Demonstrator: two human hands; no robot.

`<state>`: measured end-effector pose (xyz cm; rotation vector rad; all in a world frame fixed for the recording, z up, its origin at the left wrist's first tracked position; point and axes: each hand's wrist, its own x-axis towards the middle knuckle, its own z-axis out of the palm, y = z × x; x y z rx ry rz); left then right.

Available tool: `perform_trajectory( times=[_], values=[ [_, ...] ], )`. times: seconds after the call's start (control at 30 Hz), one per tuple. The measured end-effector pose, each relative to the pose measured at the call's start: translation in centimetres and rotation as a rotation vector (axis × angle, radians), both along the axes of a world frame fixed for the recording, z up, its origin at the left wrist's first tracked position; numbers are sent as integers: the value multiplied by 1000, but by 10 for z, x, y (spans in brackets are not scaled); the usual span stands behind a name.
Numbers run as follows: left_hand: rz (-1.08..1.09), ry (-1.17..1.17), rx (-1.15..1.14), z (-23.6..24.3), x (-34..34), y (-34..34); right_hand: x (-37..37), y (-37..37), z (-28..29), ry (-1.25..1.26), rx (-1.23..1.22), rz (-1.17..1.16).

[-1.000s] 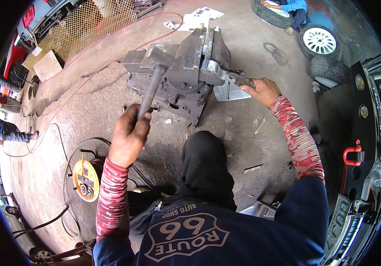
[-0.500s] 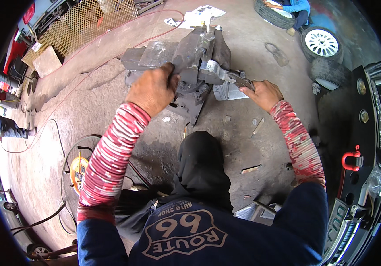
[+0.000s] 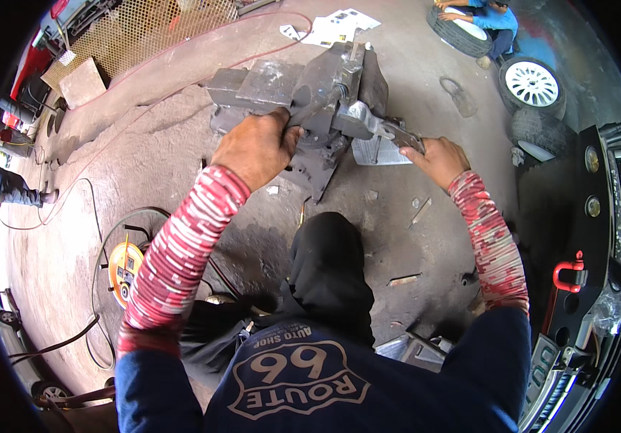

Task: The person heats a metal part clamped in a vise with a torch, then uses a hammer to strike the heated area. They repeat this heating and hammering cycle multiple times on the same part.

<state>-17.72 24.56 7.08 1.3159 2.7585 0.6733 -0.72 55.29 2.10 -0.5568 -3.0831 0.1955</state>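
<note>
A large grey bench vise [image 3: 270, 81] stands in front of me, scuffed and worn. My left hand [image 3: 256, 150] is closed at its near side, thumb and fingers around the lower end of a dark bar-like metal piece [image 3: 315, 106] that slants up toward the jaws. The fingers partly hide that end. On the right, my right hand [image 3: 440, 160] grips the handles of locking pliers [image 3: 399, 135]. Their silvery jaw end [image 3: 361, 114] sits against the vise's right side; what it bites on is too small to tell.
Papers [image 3: 335, 27] lie on the floor behind the vise. A person handles a tire [image 3: 462, 35] at the far right, near a white-rimmed wheel [image 3: 532, 82]. A vehicle bumper with a red shackle [image 3: 570, 273] borders the right. An orange reel [image 3: 124, 270] and hoses lie left.
The vise and both hands sit slightly farther right in the picture. My left hand is a little lower against the vise. Both hands keep their grip.
</note>
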Motion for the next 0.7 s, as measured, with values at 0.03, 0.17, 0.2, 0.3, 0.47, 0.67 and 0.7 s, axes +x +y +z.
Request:
perform_trajectory(
  times=[0.03,0.17,0.2,0.3,0.47,0.67,0.7],
  values=[
    [-2,-61,119,-3,-1,-5,1,-1,0,-18,-32,-28],
    [150,-486,427,-2,9,-34,4,-8,1,54,-113,-46],
    [211,-669,488,1,12,-43,5,-10,3,70,-144,-41],
    [296,-828,597,10,16,-71,2,-9,16,144,-439,-29],
    [437,-871,531,5,28,-120,-5,-24,24,131,-1110,79],
    [540,-1016,623,-30,63,-160,-13,-77,-22,123,-1398,160],
    [548,-1026,633,-34,66,-165,-13,-84,-30,143,-1465,129]
  ],
)
